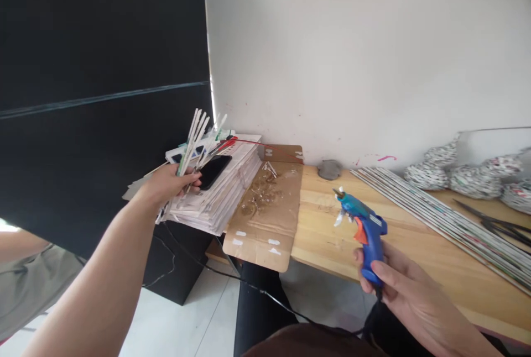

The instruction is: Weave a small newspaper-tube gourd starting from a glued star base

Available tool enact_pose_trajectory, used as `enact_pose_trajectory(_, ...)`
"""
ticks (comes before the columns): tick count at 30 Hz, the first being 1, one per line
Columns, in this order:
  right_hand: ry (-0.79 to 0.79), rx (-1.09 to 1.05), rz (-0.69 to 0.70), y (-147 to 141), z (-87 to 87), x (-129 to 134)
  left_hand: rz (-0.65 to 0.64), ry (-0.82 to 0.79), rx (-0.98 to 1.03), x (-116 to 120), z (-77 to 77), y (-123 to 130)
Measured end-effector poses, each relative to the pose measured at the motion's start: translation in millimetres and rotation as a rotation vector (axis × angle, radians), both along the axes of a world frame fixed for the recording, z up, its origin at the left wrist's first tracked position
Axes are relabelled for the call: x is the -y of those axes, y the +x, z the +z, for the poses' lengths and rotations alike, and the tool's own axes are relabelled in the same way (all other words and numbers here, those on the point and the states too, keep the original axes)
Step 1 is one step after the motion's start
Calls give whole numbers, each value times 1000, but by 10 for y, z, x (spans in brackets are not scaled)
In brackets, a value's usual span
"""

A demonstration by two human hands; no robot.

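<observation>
My left hand is closed around a bundle of thin rolled-paper sticks, over the left side of a tall paper stack. A black phone lies on the stack just right of my fingers. My right hand grips the handle of a blue glue gun with an orange trigger, its nozzle pointing up and to the left above the wooden table. Brown cardboard with dried glue strands lies between the paper stack and the glue gun.
Long paper rods lie on the table at right, beside black scissors and several woven paper shapes. A grey lump sits by the wall. The glue gun's cord hangs across the front. Another person's arm shows at far left.
</observation>
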State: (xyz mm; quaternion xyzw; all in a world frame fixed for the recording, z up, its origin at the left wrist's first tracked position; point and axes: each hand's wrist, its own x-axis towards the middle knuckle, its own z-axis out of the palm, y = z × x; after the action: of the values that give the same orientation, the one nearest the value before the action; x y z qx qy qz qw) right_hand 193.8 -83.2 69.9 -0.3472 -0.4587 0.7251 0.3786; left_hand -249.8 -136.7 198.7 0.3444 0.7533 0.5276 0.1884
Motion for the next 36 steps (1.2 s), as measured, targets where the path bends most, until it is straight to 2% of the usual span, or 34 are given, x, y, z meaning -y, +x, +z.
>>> enact_pose_trajectory(3, -51, -58, 7, 112, -61, 22, -128, 9, -57, 6, 184, 425)
enact_pose_trajectory(5, -50, -66, -33, 180, -66, 46, -273, 40, -67, -54, 204, 796)
enact_pose_trajectory(6, -32, -58, -61, 211, -60, 55, -333, 79, -26, -126, 163, 990)
enact_pose_trajectory(8, 40, -24, -126, 267, -35, 68, -496, 99, 76, -357, -24, 1362)
enact_pose_trajectory(11, 126, 40, -194, 358, 13, 81, -625, 120, 220, -860, -484, 1815)
enact_pose_trajectory(14, 104, 67, -204, 464, 70, 109, -664, 166, 357, -1367, -939, 2126)
enact_pose_trajectory(16, 65, 77, -197, 529, 118, 141, -681, 167, 416, -1628, -1150, 2274)
enact_pose_trajectory(18, 28, 88, -201, 574, 165, 172, -709, 158, 417, -1817, -1279, 2384)
enact_pose_trajectory(21, 19, 107, -270, 595, 209, 176, -748, 145, 383, -2002, -1363, 2482)
enact_pose_trajectory(24, 126, 273, -288, 567, 207, 81, -736, 159, 384, -2116, -1400, 2510)
enact_pose_trajectory(28, 239, 585, -231, 458, 148, -153, -716, 183, 446, -2187, -1484, 2459)
enact_pose_trajectory(32, 258, 734, -209, 324, 40, -353, -710, 182, 482, -2198, -1589, 2375)
enact_pose_trajectory(36, 325, 854, -186, 222, -41, -488, -745, 215, 413, -2190, -1636, 2368)
